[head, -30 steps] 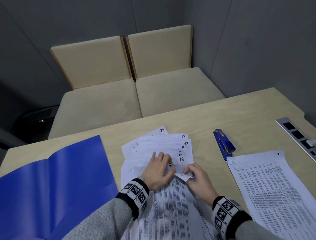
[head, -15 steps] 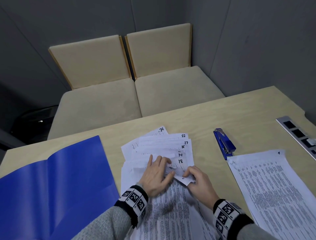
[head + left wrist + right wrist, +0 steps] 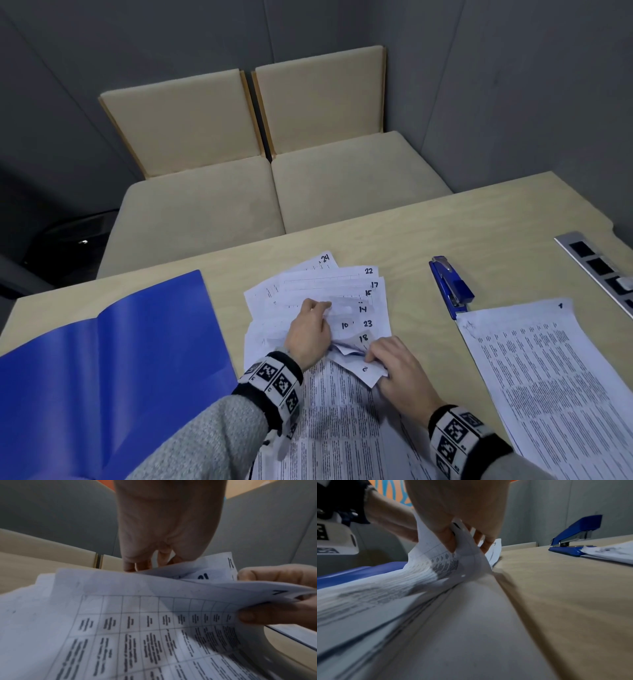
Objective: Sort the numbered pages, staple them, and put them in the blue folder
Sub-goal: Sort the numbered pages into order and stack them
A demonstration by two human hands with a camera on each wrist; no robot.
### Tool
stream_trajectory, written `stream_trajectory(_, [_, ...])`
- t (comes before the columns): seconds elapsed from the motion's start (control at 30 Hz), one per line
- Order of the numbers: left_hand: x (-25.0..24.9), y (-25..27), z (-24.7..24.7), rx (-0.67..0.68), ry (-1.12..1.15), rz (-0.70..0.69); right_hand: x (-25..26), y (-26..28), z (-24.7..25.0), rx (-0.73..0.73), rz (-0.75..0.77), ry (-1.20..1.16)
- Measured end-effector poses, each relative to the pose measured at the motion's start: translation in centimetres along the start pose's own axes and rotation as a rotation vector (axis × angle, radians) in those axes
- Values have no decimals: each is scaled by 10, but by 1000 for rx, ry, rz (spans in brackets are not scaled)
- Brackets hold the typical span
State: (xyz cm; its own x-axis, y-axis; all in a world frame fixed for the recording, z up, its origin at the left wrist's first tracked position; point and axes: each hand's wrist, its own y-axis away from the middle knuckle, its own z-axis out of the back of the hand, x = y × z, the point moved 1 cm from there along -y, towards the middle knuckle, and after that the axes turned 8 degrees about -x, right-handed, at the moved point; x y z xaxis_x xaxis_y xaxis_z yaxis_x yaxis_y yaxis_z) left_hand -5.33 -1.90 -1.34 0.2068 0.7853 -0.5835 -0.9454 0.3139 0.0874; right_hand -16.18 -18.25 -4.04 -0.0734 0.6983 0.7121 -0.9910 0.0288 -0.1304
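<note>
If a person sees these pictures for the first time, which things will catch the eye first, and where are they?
First, the two hands at the centre of the table: the left hand presses on the fanned numbered pages, and the right hand pinches lifted page corners. Next, the open blue folder lies at the left. The blue stapler lies at the right, beside a separate stack of pages.

Left hand (image 3: 310,334) lies palm down, fingers extended forward and pressing flat. Right hand (image 3: 399,368) sits just beside it, fingers curled, thumb and fingertips pinching a page corner (image 3: 364,368).
</note>
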Motion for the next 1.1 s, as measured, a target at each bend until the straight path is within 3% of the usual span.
stream_trajectory(0.2, [4, 1, 5, 64, -53, -44, -1, 0, -1, -17, 18, 20])
stream_trajectory(0.37, [1, -7, 9, 149, -116, 30, 1, -1, -1, -3, -3, -3])
stream_trajectory(0.63, [2, -28, 20, 323, -221, 25, 4, -5, 3, -21, -11, -19])
stream_trajectory(0.7, [-1, -29, 27, 253, -368, -119, 4, -8, 4, -22, -40, -50])
stream_trajectory(0.8, [-10, -20, 37, 14, -586, -552, 4, -14, 6, -35, -173, -166])
stream_trajectory(0.87, [-14, -8, 46, -118, -577, -682, 3, -18, 8, -9, -240, -215])
stream_trajectory(1.0, [-20, 8, 88, -343, -589, -669, 5, -19, 12, 29, -354, -273])
stream_trajectory(1.1, [-31, 15, 136, -518, -521, -578, 11, -22, 19, -54, -457, -441])
